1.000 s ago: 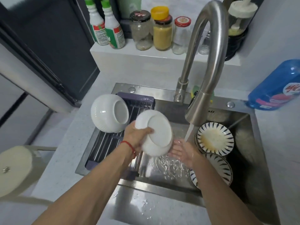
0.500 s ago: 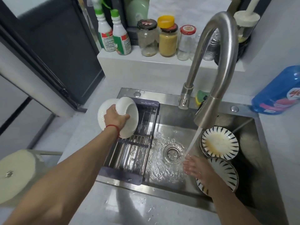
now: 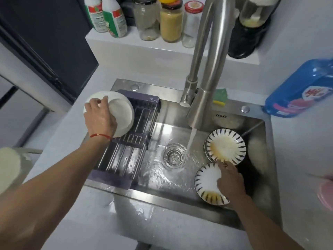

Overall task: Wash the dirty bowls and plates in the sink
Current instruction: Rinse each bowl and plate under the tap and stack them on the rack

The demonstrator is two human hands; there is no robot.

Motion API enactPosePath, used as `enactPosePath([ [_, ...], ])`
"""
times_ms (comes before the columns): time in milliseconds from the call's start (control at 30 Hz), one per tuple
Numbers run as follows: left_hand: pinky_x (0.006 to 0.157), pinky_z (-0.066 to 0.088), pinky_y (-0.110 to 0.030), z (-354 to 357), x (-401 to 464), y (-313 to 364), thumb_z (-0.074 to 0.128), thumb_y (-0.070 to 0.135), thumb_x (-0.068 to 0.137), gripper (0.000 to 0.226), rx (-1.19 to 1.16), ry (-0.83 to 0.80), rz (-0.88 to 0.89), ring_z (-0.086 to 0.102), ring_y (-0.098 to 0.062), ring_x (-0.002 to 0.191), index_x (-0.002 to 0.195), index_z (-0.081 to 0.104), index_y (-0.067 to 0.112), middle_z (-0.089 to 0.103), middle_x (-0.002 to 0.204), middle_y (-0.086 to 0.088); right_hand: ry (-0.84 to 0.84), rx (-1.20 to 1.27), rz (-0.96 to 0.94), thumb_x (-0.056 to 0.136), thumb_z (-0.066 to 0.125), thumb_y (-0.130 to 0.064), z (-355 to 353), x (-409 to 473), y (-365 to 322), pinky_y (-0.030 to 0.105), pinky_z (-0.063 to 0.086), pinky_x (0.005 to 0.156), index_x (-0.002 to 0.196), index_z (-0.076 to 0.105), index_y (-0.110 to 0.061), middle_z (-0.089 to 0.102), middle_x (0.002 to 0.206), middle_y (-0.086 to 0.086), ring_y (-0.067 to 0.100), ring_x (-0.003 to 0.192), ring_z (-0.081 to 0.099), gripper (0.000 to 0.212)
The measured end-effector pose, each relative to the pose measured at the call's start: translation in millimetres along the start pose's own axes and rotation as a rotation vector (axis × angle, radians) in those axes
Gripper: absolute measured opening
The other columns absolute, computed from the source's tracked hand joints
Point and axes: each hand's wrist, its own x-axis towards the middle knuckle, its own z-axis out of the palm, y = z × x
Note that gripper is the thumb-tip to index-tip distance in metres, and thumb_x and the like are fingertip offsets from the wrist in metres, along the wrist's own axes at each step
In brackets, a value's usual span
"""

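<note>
Left hand: the left hand (image 3: 100, 120) is laid over a plain white ceramic bowl (image 3: 120, 117), the fingers (image 3: 104, 99) curled over its far rim and gripping it; a thin red string bracelet (image 3: 100, 135) is worn at the wrist.
White bowl: it is held tilted on its side at the far left end of a purple-framed metal-bar drying rack (image 3: 129, 147); a 2nd white bowl (image 3: 90, 101) is seen just behind it, mostly hidden by the hand.
Rack: it is set across the left part of the stainless steel sink (image 3: 259, 181).
Right hand: the right hand (image 3: 229, 181) is rested on the near white plate with dark blue rim stripes (image 3: 207, 183); the fingers (image 3: 222, 164) are stretched toward the far plate, and whether anything is gripped cannot be told.
Dirty plates: 2 striped plates are seen at the right of the sink; the far striped plate with brown residue (image 3: 226, 147) is leaned on a small stack, the near one overlapping just below it.
Water: a stream is run from the tall brushed-steel tap (image 3: 207, 69) onto the basin beside the round drain strainer (image 3: 174, 156).
Shelf: glass jars (image 3: 171, 22) and 2 green-labelled bottles (image 3: 108, 17) are lined up behind the sink.
Surface: a blue detergent bottle (image 3: 302, 89) is laid on the grey surface (image 3: 306, 159) at the right.
</note>
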Motion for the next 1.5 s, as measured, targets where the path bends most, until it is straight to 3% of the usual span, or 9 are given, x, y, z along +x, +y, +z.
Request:
enactPosePath([
  [200, 0.090, 0.055, -0.056, 31, -100, 75, 0.073, -0.001, 0.075, 0.050, -0.103, -0.126, 0.248, 0.057, -0.041, 0.106, 0.124, 0.061, 0.003, 0.059, 0.120, -0.025, 0.133, -0.034, -0.050, 0.092, 0.064, -0.018, 0, 2, 4, 0.040, 0.039, 0.111, 0.147, 0.046, -0.025, 0.044, 0.150, 0.004, 0.024, 0.138, 0.039, 0.058],
  [367, 0.107, 0.047, -0.031, 59, -168, 116, 0.071, 0.004, 0.087, 0.044, -0.261, -0.636, 0.160, 0.052, -0.024, 0.120, 0.128, 0.061, 0.017, 0.057, 0.130, -0.009, 0.190, 0.011, -0.171, 0.098, 0.058, -0.008, -10, -3, 15, 0.041, 0.052, 0.083, 0.127, 0.059, -0.017, 0.063, 0.119, 0.008, 0.029, 0.106, 0.056, 0.031],
  [567, 0.064, 0.044, -0.005, 72, -195, 126, 0.061, 0.008, 0.100, 0.029, -0.369, -1.072, -0.083, 0.060, -0.008, 0.087, 0.127, 0.065, 0.019, 0.067, 0.121, -0.003, 0.147, -0.085, -0.264, 0.091, 0.057, 0.002, -40, 0, 16, 0.035, 0.055, 0.080, 0.127, 0.059, -0.014, 0.064, 0.117, 0.007, 0.027, 0.105, 0.063, 0.039],
  [867, 0.084, 0.062, -0.052, 73, -162, 136, 0.056, 0.057, 0.100, 0.046, -1.126, -1.148, -0.668, 0.075, -0.030, 0.099, 0.125, 0.063, 0.019, 0.076, 0.116, -0.014, 0.074, 0.459, 0.013, 0.092, 0.056, -0.007, -72, 16, -19, 0.038, 0.049, 0.075, 0.075, 0.060, -0.009, 0.067, 0.079, 0.010, 0.035, 0.085, 0.064, 0.018],
  [967, 0.086, 0.060, -0.060, 81, -147, 131, 0.049, 0.074, 0.093, 0.063, -1.225, -0.962, -0.791, 0.076, -0.033, 0.100, 0.126, 0.066, 0.023, 0.078, 0.112, -0.011, 0.191, 0.288, -0.033, 0.095, 0.052, -0.006, -72, 9, -59, 0.042, 0.050, 0.090, 0.114, 0.064, -0.006, 0.066, 0.112, 0.016, 0.034, 0.107, 0.060, 0.022],
  [1067, 0.079, 0.063, -0.046, 83, -143, 132, 0.043, 0.079, 0.091, 0.070, -1.234, -0.821, -0.868, 0.075, -0.028, 0.094, 0.125, 0.068, 0.023, 0.077, 0.111, -0.009, 0.176, 0.005, -0.299, 0.102, 0.044, -0.019, -56, -3, -103, 0.051, 0.027, 0.121, 0.158, 0.016, 0.003, 0.016, 0.165, 0.026, 0.043, 0.150, 0.022, 0.067],
  [1167, 0.086, 0.061, -0.058, 80, -142, 138, 0.045, 0.084, 0.082, 0.078, -1.285, -0.789, -0.892, 0.071, -0.027, 0.088, 0.121, 0.070, 0.021, 0.075, 0.103, -0.010, 0.012, 0.026, -0.313, 0.108, 0.018, -0.048, -51, 8, -132, 0.049, -0.009, 0.126, 0.159, -0.020, -0.013, -0.035, 0.159, 0.009, 0.030, 0.153, -0.025, 0.072],
  [1333, 0.057, 0.061, -0.026, 70, -124, 132, 0.038, 0.064, 0.100, 0.068, -1.352, -0.859, -0.950, 0.072, -0.014, 0.055, 0.128, 0.063, 0.007, 0.077, 0.082, -0.012, -0.169, 0.139, -0.717, 0.112, 0.022, -0.043, -62, -6, -132, 0.046, 0.000, 0.124, 0.163, 0.005, -0.038, -0.007, 0.169, -0.015, 0.018, 0.157, -0.003, 0.054],
  [1500, 0.080, 0.064, -0.048, 76, -132, 128, 0.044, 0.058, 0.102, 0.057, -1.340, -0.782, -0.925, 0.077, -0.030, 0.093, 0.125, 0.065, 0.009, 0.078, 0.105, -0.014, -0.044, -0.195, -0.623, 0.111, 0.015, -0.046, -80, -7, -65, 0.044, 0.010, 0.127, 0.161, 0.025, -0.031, 0.008, 0.170, -0.006, 0.018, 0.158, 0.003, 0.053],
])
